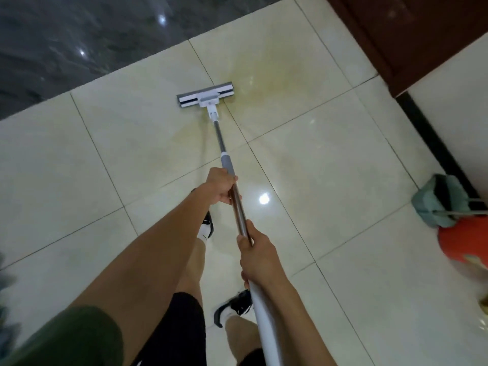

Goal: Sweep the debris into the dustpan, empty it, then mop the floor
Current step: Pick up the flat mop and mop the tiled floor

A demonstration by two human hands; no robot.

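Both hands, left hand (pixel 220 186) and right hand (pixel 254 250), grip the mop (pixel 224 151), head pointing away, seemingly flat on tiles.

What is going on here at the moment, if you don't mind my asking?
A person is mopping the tiled floor. Both hands grip the mop handle, the left hand further down the pole than the right hand. The mop head rests flat on a yellowish smear. A broom and dustpan sit by the wall.

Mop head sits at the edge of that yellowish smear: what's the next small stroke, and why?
Probably push the mop head forward and right across the yellowish smear, which spreads beyond it. Both the left hand and right hand already grip the handle.
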